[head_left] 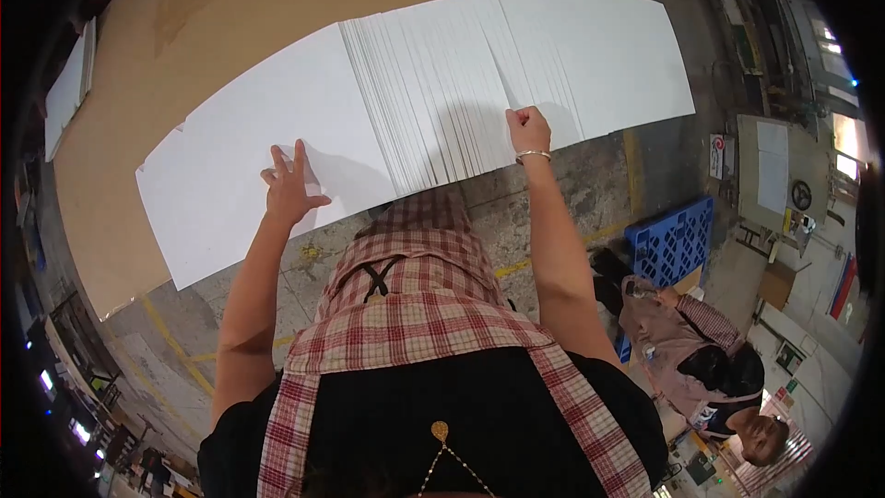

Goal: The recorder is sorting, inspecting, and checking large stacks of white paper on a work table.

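A long run of white sheets, which look like paper or thin card, lies fanned out in overlapping steps across a brown board surface. The overlaps sit close together in the middle, while broader white faces show at both ends. My left hand rests on the left white face with its fingers spread. Over the right part of the fan, my right hand is closed in a pinch at the near edge of one sheet, which is slightly lifted along a dark gap.
Another white stack sits at the board's far left edge. A blue plastic pallet stands on the floor to the right, near a person in a checked sleeve and apron. Farther right is a machine table with a black handwheel.
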`<action>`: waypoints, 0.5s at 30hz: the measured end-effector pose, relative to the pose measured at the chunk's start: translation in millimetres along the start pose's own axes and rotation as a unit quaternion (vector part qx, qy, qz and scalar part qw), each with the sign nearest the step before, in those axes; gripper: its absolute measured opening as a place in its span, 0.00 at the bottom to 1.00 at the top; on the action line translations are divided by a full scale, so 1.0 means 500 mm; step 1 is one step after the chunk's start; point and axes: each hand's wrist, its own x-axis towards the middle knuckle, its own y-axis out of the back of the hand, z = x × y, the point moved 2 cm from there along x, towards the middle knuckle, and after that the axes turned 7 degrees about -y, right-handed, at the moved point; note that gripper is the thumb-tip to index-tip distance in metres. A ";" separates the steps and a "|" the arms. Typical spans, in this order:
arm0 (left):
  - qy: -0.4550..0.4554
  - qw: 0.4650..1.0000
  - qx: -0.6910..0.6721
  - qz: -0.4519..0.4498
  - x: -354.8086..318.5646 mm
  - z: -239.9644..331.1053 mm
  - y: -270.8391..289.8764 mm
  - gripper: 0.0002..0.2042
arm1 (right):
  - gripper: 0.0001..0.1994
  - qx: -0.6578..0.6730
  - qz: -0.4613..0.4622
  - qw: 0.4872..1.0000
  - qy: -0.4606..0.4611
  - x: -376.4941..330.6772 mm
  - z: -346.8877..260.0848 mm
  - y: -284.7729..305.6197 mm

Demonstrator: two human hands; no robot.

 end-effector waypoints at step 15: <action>0.011 1.000 0.008 0.003 -0.009 0.028 -0.005 0.63 | 0.09 0.306 -0.122 0.939 -0.100 0.039 0.076 -0.028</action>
